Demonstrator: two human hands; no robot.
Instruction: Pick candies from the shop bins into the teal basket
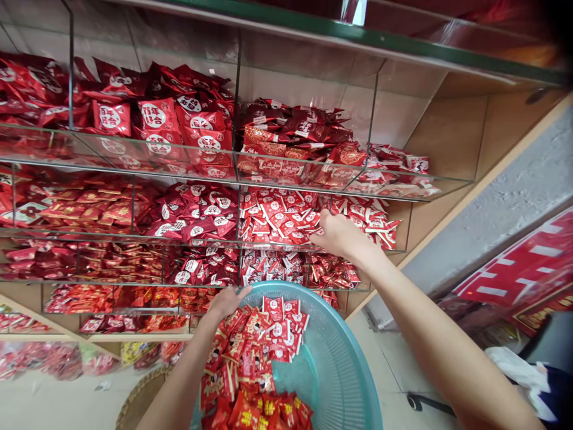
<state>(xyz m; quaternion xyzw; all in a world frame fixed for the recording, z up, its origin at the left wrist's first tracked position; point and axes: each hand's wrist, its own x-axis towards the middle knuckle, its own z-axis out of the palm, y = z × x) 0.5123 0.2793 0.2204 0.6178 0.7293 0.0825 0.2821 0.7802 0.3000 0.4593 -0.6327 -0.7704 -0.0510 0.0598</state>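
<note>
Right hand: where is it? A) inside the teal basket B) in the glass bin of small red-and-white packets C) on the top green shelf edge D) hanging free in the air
B: the right hand reaches into the glass bin among the small red-and-white packets, while the left hand grips the rim of the teal basket.
</note>
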